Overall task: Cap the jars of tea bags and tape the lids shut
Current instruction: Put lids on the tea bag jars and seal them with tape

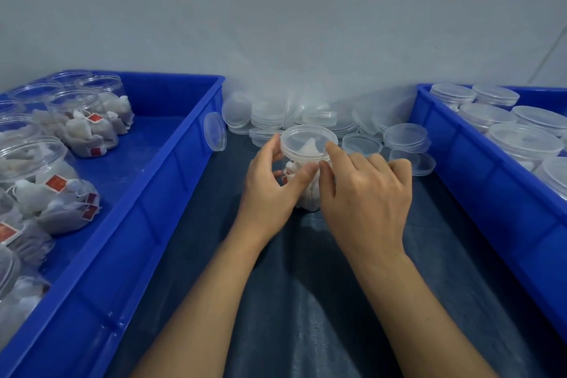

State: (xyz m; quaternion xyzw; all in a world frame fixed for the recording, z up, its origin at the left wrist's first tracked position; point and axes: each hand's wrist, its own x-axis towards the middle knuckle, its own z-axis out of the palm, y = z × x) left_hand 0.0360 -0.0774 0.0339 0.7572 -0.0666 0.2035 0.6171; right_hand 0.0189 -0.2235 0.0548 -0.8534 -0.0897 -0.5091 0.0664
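A clear jar of tea bags (303, 196) stands on the dark cloth in the middle, with a clear lid (308, 139) sitting on its mouth. My left hand (270, 184) grips the jar from the left, thumb across its front. My right hand (365, 190) is at the jar's right side, its index finger lying on the lid's rim and its thumb against the jar wall near my left thumb. No tape shows in view.
A blue crate (171, 181) on the left holds several uncapped jars of tea bags (79, 123). A blue crate (478, 169) on the right holds several capped jars (521, 141). A heap of loose clear lids (405, 135) lies behind the jar against the wall.
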